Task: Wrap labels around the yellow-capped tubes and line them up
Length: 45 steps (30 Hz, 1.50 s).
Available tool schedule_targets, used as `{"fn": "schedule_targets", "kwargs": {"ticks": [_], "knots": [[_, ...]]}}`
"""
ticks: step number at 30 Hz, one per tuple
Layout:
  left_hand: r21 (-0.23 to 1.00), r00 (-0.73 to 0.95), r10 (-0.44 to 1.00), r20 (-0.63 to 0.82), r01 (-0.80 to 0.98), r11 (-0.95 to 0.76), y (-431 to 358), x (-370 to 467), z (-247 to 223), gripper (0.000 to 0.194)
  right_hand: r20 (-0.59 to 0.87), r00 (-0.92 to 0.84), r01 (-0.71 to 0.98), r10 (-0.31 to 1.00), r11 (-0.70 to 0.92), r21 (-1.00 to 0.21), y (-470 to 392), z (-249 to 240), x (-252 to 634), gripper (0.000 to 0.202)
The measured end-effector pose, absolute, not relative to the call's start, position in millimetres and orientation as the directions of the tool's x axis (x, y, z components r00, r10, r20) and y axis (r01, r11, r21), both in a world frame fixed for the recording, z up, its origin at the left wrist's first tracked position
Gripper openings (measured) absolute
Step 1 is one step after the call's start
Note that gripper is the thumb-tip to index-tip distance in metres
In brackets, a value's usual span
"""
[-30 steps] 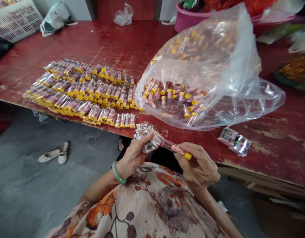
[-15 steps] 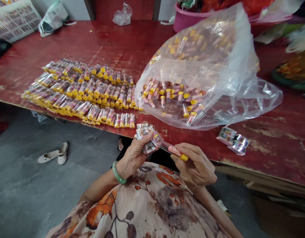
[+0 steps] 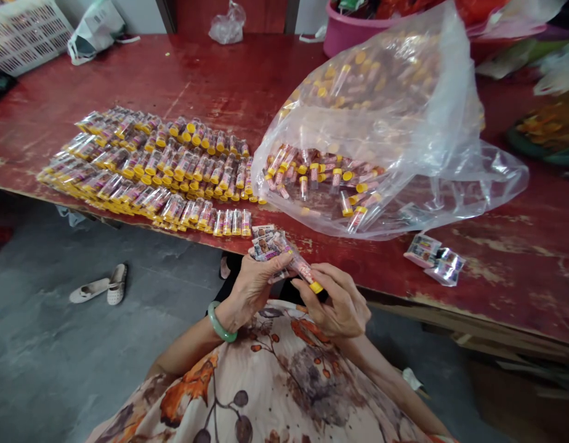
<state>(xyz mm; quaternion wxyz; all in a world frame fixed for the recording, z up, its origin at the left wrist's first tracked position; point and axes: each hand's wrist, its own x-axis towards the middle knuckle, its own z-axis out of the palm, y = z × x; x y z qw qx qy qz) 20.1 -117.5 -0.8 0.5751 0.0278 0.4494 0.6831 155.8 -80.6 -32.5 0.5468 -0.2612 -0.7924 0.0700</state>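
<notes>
My left hand (image 3: 255, 280) is closed on a small fan of printed clear plastic sleeves (image 3: 265, 243), thumb on top. In my right hand (image 3: 338, 303), the fingers pinch a clear tube (image 3: 303, 271) of pink candy near its yellow cap. The tube points up and left, and its far end appears to be inside one sleeve, by the left thumb. Just beyond my hands, many yellow-capped tubes (image 3: 187, 166) lie in packed rows on the red table (image 3: 210, 80). To their right, a big clear plastic bag (image 3: 404, 123) lies open with many loose tubes in it.
Two small stacks of printed sleeves (image 3: 435, 258) lie at the right near the table's front edge. A pink tub (image 3: 349, 31) stands at the back, and a white basket (image 3: 30, 34) at the back left. A pair of shoes (image 3: 100, 288) is on the floor.
My right hand has moved left with the tube, which now reaches further along the sleeve by my left thumb. My left hand has barely moved.
</notes>
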Motion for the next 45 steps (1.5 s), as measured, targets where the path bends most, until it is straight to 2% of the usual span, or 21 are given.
{"fn": "schedule_targets", "kwargs": {"ticks": [2,4,7,10,13,17,20,36,45], "knots": [[0.633,-0.321,0.813,-0.486,-0.770,0.074,-118,18,-1,0.034,0.781,-0.335,0.208,0.528,0.850,-0.485,-75,-30,155,0.047],[0.631,-0.316,0.820,-0.477,-0.773,0.069,-119,15,-1,0.034,0.670,-0.484,0.080,0.563,0.791,-0.606,-69,-25,159,0.042],[0.649,-0.286,0.846,-0.449,-0.755,0.089,-121,10,1,0.035,0.565,-0.562,0.006,0.603,0.687,-0.727,-63,-17,166,0.039],[0.646,-0.231,0.868,-0.440,-0.753,0.127,-122,9,3,0.037,0.639,-0.459,-0.002,0.617,0.719,-0.695,-66,-12,165,0.041],[0.636,-0.201,0.882,-0.426,-0.760,0.134,-123,13,4,0.036,0.713,-0.350,0.053,0.608,0.772,-0.633,-71,-6,157,0.032],[0.635,-0.182,0.883,-0.432,-0.757,0.154,-124,19,4,0.041,0.744,-0.249,0.124,0.620,0.782,-0.611,-76,2,149,0.020],[0.643,-0.181,0.889,-0.421,-0.751,0.152,-126,20,4,0.042,0.760,-0.211,0.147,0.614,0.789,-0.596,-78,4,147,0.019],[0.675,-0.192,0.908,-0.371,-0.728,0.122,-129,24,0,0.038,0.804,-0.159,0.176,0.574,0.817,-0.548,-80,-5,149,0.020],[0.669,-0.183,0.898,-0.400,-0.728,0.150,-129,27,0,0.038,0.810,-0.177,0.197,0.559,0.827,-0.527,-80,-10,151,0.020]]}}
